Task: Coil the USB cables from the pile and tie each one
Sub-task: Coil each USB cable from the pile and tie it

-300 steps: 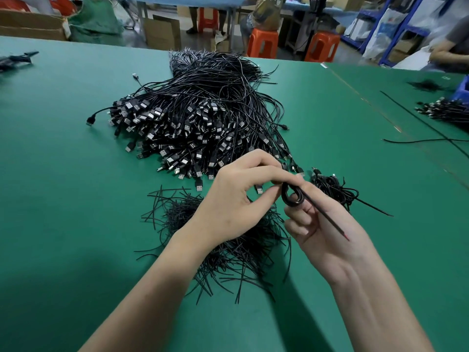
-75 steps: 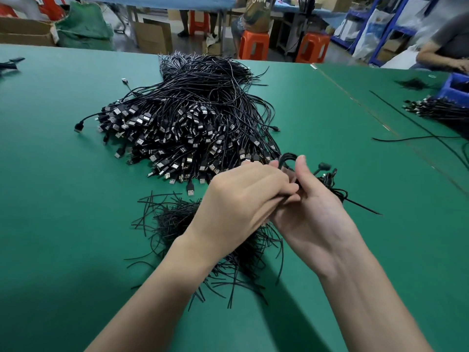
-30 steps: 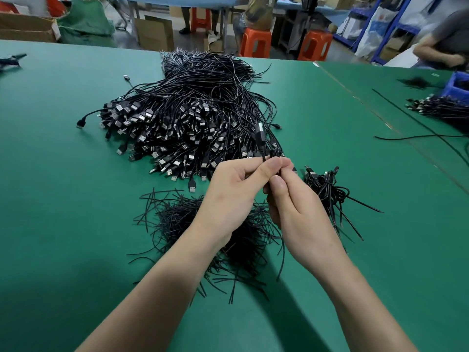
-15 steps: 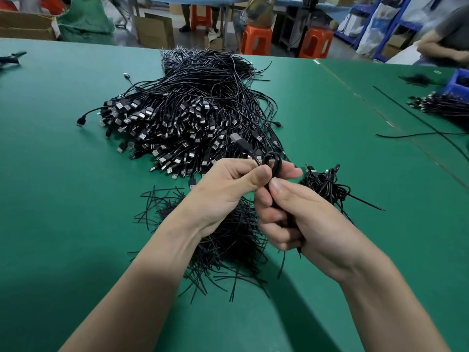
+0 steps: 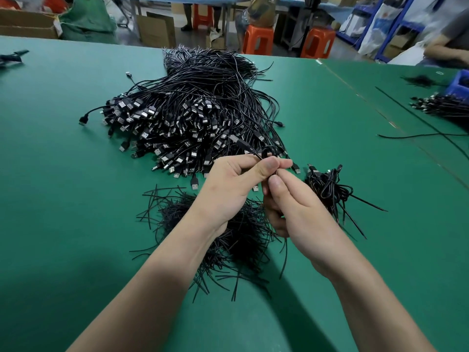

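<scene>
A big pile of black USB cables [image 5: 193,115] lies on the green table [image 5: 55,189], plugs toward me. In front of it my left hand [image 5: 233,184] pinches one black USB cable [image 5: 266,152] between thumb and fingers; a small loop of it stands up above my fingertips and its plug points up-left. My right hand [image 5: 291,209] meets the left from below, thumb and fingers curled round the same cable's lower part. Under my wrists is a heap of short black tie wires [image 5: 228,232]. A small bundle of coiled cables [image 5: 330,186] lies just right of my hands.
More cables [image 5: 441,107] and a blue bin [image 5: 460,82] sit at the far right, with one long loose cable [image 5: 418,135] across that side. A person's arm [image 5: 446,50] rests there. Orange stools [image 5: 258,39] and cardboard boxes [image 5: 157,27] stand beyond the table.
The finished coil went onto the bundle at the right and a fresh cable came up from the pile. Over the last second its small loop appeared above my fingertips; both hands stay together.
</scene>
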